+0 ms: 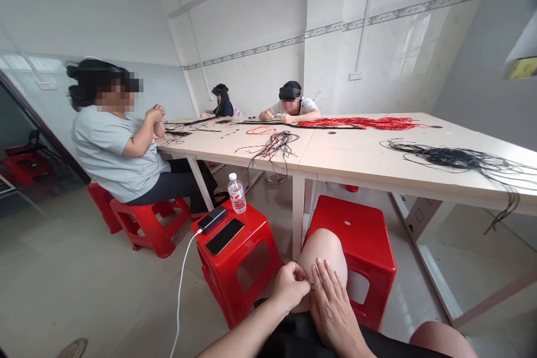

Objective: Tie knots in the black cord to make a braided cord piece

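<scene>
Left hand (291,286), lower center, pinching a thin dark cord (312,286) at the knee (325,257). Right hand (333,305) flat on the thigh just beside, fingers extended, cord end at its edge. Black cord bundle (451,158) on tabletop (335,148), right side of frame.

Stools (351,224) red, tabletop (335,151) cream, cable (179,291) white, wall border (260,49) grey-patterned

Three people (121,151), two near red stools (268,246), one bottle (237,196), two dark handheld devices (225,236), one large red cord bundle (377,122) far, one black cord bundle (448,158) right.
</scene>
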The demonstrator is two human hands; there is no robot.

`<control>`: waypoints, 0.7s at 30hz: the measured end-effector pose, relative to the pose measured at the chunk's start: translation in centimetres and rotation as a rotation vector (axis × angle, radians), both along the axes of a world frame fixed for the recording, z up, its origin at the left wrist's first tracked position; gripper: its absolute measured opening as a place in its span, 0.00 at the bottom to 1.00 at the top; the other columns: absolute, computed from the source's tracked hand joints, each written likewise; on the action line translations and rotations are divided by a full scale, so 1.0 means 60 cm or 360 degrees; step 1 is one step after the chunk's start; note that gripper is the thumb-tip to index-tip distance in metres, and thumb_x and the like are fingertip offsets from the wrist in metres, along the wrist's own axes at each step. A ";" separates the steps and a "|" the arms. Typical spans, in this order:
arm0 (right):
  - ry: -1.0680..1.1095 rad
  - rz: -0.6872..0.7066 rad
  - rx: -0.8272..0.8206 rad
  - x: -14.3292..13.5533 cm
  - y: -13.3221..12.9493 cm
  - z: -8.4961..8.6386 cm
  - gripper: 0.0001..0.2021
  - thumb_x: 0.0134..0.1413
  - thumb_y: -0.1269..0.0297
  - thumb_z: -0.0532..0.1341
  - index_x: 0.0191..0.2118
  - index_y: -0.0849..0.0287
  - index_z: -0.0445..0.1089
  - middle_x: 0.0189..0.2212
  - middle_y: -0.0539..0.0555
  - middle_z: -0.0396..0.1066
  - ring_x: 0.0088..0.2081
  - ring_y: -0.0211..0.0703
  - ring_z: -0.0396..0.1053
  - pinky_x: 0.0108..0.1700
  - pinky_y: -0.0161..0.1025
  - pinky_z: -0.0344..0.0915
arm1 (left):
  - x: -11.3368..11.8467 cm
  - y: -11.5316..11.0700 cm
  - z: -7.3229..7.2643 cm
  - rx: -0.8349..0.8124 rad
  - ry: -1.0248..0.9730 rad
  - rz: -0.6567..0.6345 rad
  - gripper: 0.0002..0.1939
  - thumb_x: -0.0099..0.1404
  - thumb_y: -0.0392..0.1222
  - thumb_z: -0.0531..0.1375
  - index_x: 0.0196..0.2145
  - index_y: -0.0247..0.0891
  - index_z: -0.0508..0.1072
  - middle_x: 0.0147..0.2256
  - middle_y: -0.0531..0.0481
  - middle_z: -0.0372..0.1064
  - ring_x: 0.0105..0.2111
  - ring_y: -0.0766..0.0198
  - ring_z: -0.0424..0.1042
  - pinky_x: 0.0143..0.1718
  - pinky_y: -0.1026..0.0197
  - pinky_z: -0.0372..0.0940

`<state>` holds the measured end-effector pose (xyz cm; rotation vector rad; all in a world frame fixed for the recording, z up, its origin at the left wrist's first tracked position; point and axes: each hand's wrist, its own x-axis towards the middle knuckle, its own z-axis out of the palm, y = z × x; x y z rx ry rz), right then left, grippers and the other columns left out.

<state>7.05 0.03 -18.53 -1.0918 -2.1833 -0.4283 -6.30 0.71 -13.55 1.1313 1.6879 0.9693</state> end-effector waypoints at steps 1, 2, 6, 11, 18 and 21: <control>-0.0014 -0.0004 -0.0006 0.000 0.000 -0.002 0.36 0.56 0.74 0.48 0.67 0.66 0.30 0.59 0.65 0.60 0.62 0.58 0.54 0.56 0.54 0.58 | 0.000 -0.003 0.002 -0.0027 0.0001 0.0017 0.08 0.42 0.31 0.58 0.21 0.39 0.62 0.20 0.56 0.59 0.23 0.67 0.59 0.26 0.64 0.54; -0.0019 -0.0023 -0.0021 -0.001 0.000 -0.005 0.36 0.56 0.73 0.48 0.67 0.66 0.30 0.59 0.66 0.60 0.61 0.58 0.54 0.56 0.56 0.57 | 0.000 -0.005 0.004 -0.0048 0.0007 0.0036 0.08 0.41 0.30 0.58 0.21 0.39 0.63 0.20 0.56 0.60 0.24 0.67 0.60 0.26 0.64 0.54; 0.0007 -0.0050 -0.0052 -0.001 -0.009 -0.019 0.35 0.59 0.68 0.46 0.67 0.66 0.28 0.59 0.70 0.58 0.59 0.63 0.57 0.54 0.60 0.58 | 0.002 -0.015 0.010 -0.0103 0.0037 0.0097 0.09 0.38 0.29 0.58 0.21 0.39 0.65 0.21 0.55 0.62 0.25 0.65 0.62 0.26 0.63 0.54; 0.0057 0.0084 -0.0029 0.005 -0.016 -0.031 0.33 0.60 0.67 0.45 0.68 0.63 0.31 0.63 0.68 0.50 0.62 0.66 0.52 0.54 0.65 0.55 | 0.004 -0.029 0.018 -0.0289 0.0140 0.0116 0.11 0.37 0.33 0.59 0.23 0.41 0.69 0.21 0.54 0.64 0.22 0.64 0.61 0.22 0.62 0.54; 0.0095 0.0177 -0.0106 0.006 -0.012 -0.038 0.34 0.59 0.69 0.45 0.68 0.60 0.30 0.66 0.62 0.40 0.64 0.63 0.46 0.57 0.64 0.52 | 0.002 -0.033 0.003 -0.0216 0.0131 0.0098 0.11 0.38 0.35 0.61 0.24 0.40 0.70 0.25 0.51 0.69 0.24 0.62 0.65 0.23 0.62 0.56; 0.0077 0.0085 -0.0184 0.004 -0.013 -0.034 0.34 0.60 0.68 0.46 0.68 0.60 0.27 0.66 0.65 0.43 0.63 0.62 0.49 0.56 0.63 0.55 | 0.004 -0.022 0.007 -0.0155 0.0144 0.0078 0.10 0.38 0.33 0.61 0.24 0.39 0.71 0.24 0.52 0.69 0.26 0.62 0.66 0.26 0.62 0.58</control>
